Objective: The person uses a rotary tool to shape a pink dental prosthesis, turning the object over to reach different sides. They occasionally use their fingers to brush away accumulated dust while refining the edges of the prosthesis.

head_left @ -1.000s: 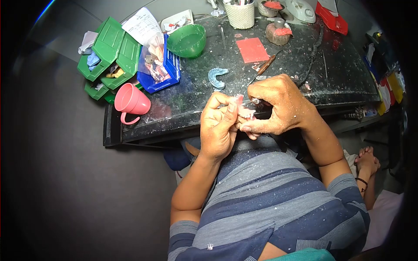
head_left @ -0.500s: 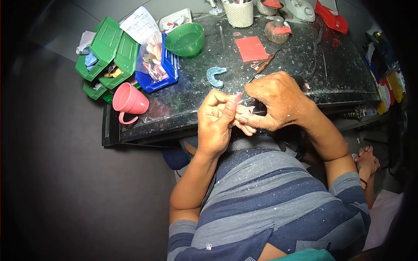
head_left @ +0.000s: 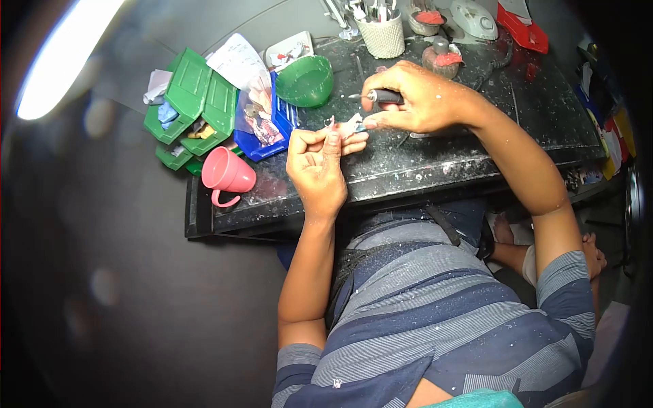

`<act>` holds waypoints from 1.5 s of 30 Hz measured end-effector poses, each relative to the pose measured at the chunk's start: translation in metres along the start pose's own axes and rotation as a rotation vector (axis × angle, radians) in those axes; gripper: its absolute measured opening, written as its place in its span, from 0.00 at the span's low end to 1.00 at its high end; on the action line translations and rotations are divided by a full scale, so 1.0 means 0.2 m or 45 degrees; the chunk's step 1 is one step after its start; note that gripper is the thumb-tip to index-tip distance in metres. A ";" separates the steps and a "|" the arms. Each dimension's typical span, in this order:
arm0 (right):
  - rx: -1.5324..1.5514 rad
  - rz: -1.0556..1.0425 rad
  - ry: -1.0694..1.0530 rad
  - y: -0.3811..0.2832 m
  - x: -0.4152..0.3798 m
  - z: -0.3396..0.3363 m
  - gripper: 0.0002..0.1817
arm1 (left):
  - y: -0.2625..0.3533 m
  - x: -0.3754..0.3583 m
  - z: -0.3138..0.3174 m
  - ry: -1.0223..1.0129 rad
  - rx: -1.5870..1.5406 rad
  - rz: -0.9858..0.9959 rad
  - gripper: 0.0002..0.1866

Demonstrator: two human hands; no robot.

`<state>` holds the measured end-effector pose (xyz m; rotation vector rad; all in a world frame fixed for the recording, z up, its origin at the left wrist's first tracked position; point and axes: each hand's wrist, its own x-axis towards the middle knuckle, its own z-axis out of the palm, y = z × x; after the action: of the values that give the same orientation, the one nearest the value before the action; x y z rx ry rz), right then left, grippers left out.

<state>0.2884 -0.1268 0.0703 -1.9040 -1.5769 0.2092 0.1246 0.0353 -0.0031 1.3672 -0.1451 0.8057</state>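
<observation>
My left hand is closed, pinching a small pink and white denture between thumb and fingers. Its fine detail is too small to make out. My right hand grips a black rotary handpiece, whose thin metal bit points left, just above the denture and apart from it. The right thumb reaches close to the denture. Behind the fingers, a bit of the blue horseshoe-shaped piece shows on the black table. The right hand and forearm hide the red sheet and most of the wooden-handled tool.
A pink mug stands at the table's left corner. Beyond it are green bins, a blue bin and a green bowl. At the back stands a woven tool holder, beside a round burner-like pot.
Both hands have moved up and away over the table. The handpiece, mostly hidden before, now shows clearly with its bit. The view has shifted, and a bright lamp appears at upper left.
</observation>
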 end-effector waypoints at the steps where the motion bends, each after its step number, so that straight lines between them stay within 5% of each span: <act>1: 0.006 -0.166 0.157 0.10 0.04 0.07 0.16 | 0.00 0.03 0.00 -0.022 0.024 0.045 0.05; 2: 0.013 -0.328 0.317 0.16 0.07 0.11 0.19 | 0.00 0.06 0.00 -0.034 0.033 0.048 0.05; 6: 0.207 -0.110 0.282 0.08 0.09 0.01 0.16 | -0.01 0.23 -0.01 -0.296 0.029 0.148 0.07; 9: 0.333 -0.126 0.372 0.18 0.11 0.04 0.15 | -0.06 0.34 -0.03 -0.444 0.470 0.285 0.08; 12: 0.351 -0.128 0.489 0.23 0.11 0.04 0.14 | -0.07 0.39 0.02 -0.479 0.455 0.230 0.11; 17: 0.383 -0.035 0.480 0.29 0.12 0.08 0.12 | -0.15 0.41 0.04 -0.418 0.405 0.236 0.36; 22: 0.439 0.096 0.401 0.23 0.11 0.08 0.15 | -0.16 0.38 -0.01 -0.368 0.500 0.232 0.34; 26: 0.200 -0.043 0.346 0.21 0.07 0.09 0.17 | -0.15 0.36 -0.05 -0.364 0.584 0.257 0.28; 28: -0.020 -0.138 0.307 0.20 0.04 0.06 0.31 | -0.16 0.36 -0.06 -0.378 0.448 0.169 0.26; 31: -0.264 -0.158 0.331 0.20 0.03 0.08 0.40 | -0.14 0.34 -0.06 -0.422 0.534 0.156 0.25; 45: -0.577 -0.109 0.327 0.17 0.03 0.11 0.36 | -0.17 0.32 -0.05 -0.515 0.444 0.027 0.24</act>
<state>0.3073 -0.1145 0.0360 -2.0856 -1.6171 -0.4502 0.1863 0.0726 0.0010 1.8540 -0.3468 0.5792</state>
